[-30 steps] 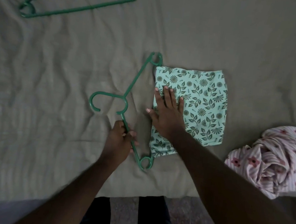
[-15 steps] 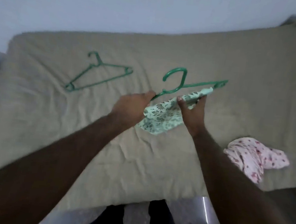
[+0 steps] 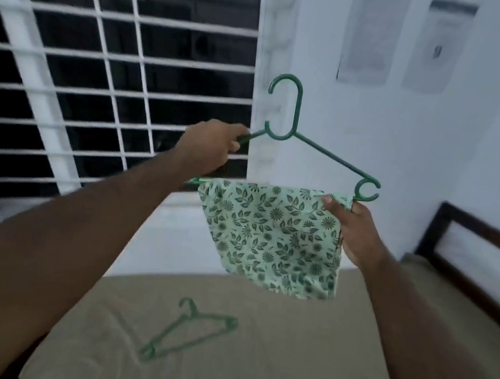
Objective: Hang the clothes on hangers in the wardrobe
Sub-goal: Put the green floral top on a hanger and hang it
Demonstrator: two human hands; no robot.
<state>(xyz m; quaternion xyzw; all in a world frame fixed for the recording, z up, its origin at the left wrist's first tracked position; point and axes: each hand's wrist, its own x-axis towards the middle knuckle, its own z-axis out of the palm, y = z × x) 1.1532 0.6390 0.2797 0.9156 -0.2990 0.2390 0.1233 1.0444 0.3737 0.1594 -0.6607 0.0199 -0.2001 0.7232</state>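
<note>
A green plastic hanger (image 3: 323, 154) is raised upright in the air in front of the wall, hook pointing up. My left hand (image 3: 213, 147) grips its left shoulder. A light green cloth with a dark leaf print (image 3: 271, 238) hangs folded over the hanger's bottom bar. My right hand (image 3: 351, 227) pinches the cloth's right edge just under the hanger's right end. A second green hanger (image 3: 187, 329) lies flat on the bed below. No wardrobe is in view.
The bed with a beige sheet (image 3: 270, 361) fills the lower part, its dark wooden headboard (image 3: 477, 244) at the right. A window with a white grille (image 3: 99, 81) is on the left. Two papers (image 3: 373, 35) are stuck on the white wall.
Both hands lifted the hanger and the leaf-print cloth off the bed and up to chest height. The cloth now hangs over the bar. The view swung up towards the window and wall.
</note>
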